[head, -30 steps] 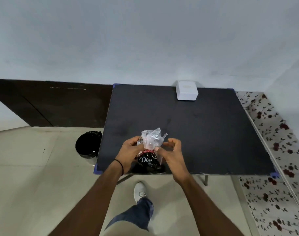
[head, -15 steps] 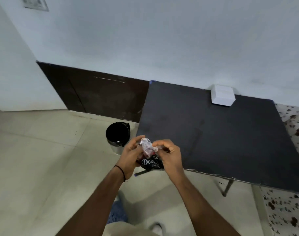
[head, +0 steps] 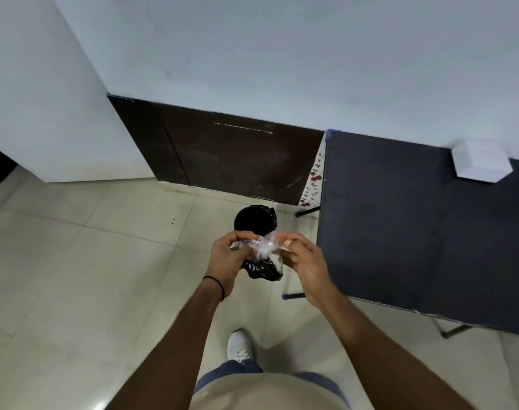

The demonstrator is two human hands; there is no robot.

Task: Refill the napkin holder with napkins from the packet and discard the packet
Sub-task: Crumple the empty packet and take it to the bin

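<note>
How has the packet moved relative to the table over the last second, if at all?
Yes. The packet has left the table, going left past its edge; it is now over the floor, by the bin.

Open floor (head: 74, 276) lies left of the bin (head: 254, 220) — the table (head: 400, 232) edge crowds its right side.

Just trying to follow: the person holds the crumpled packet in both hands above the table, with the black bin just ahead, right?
Not quite. The head view shows the left hand and right hand holding the crumpled packet above the floor, left of the table. The black bin is just ahead.
</note>
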